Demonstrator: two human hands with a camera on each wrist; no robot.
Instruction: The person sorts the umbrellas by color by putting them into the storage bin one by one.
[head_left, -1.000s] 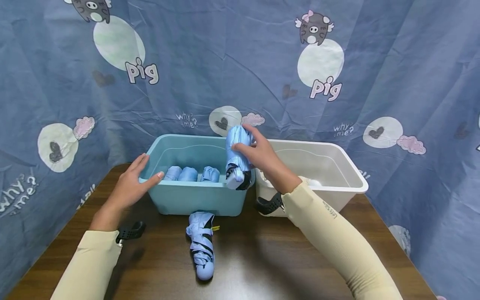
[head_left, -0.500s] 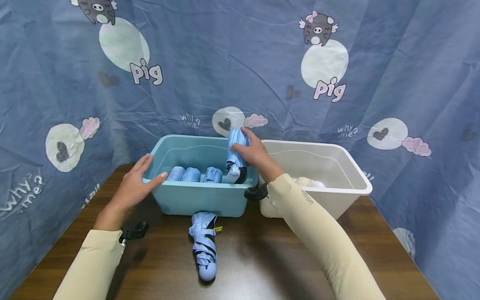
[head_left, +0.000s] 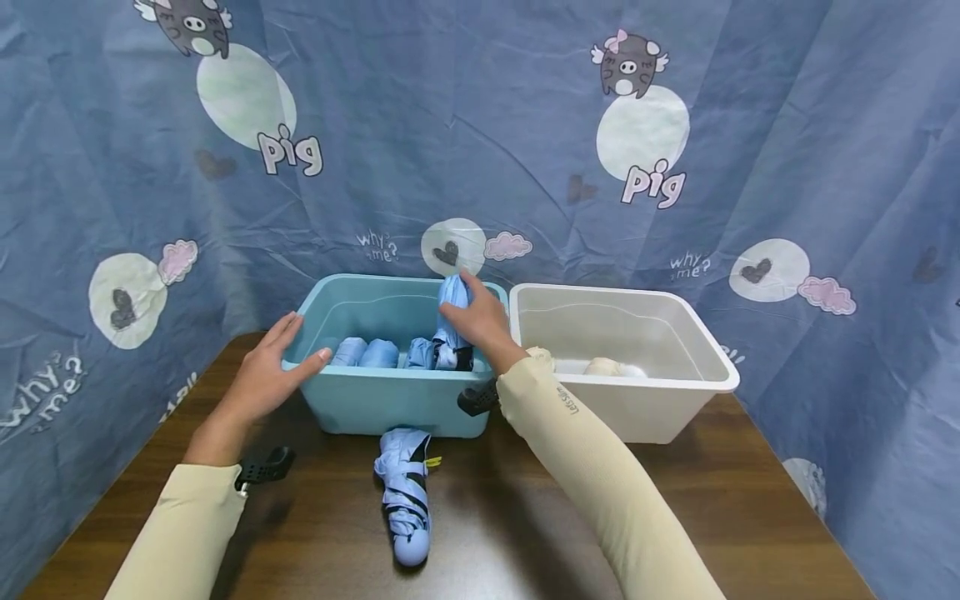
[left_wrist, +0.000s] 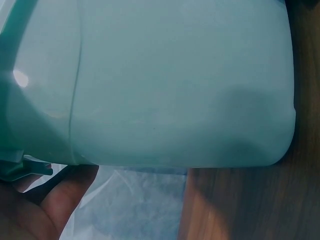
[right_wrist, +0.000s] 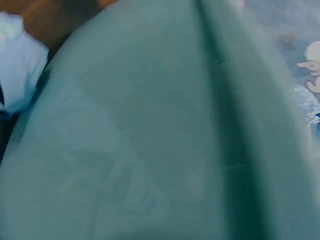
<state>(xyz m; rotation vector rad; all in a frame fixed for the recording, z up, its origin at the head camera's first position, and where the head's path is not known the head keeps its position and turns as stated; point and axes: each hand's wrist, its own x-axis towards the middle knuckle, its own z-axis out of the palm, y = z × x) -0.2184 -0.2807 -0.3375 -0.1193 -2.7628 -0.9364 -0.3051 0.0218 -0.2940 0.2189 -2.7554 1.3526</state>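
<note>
My right hand (head_left: pixel 483 321) grips a folded light-blue umbrella (head_left: pixel 452 321) with a black part at its lower end. The umbrella stands upright, its lower end inside the teal bin (head_left: pixel 397 404) at the right. Beside it in the bin lie several light-blue rolled bundles (head_left: pixel 378 354). My left hand (head_left: pixel 262 371) rests at the bin's left front corner, fingers straight along the left rim and thumb over the front rim. In the left wrist view its fingers (left_wrist: pixel 70 192) show just by the bin's rim. The right wrist view shows mostly the bin's wall (right_wrist: pixel 125 125); the hand is out of it.
Another folded light-blue umbrella (head_left: pixel 407 500) with a yellow tag lies on the brown wooden table (head_left: pixel 600 533) before the teal bin. To the right stands a white bin (head_left: pixel 667 400) with cream and white items (head_left: pixel 603 367) inside. A blue printed cloth (head_left: pixel 420 125) hangs behind.
My right hand has moved left and down, bringing the umbrella from above the teal bin's front right rim into the bin, close to the bundles. The left hand stays at the corner.
</note>
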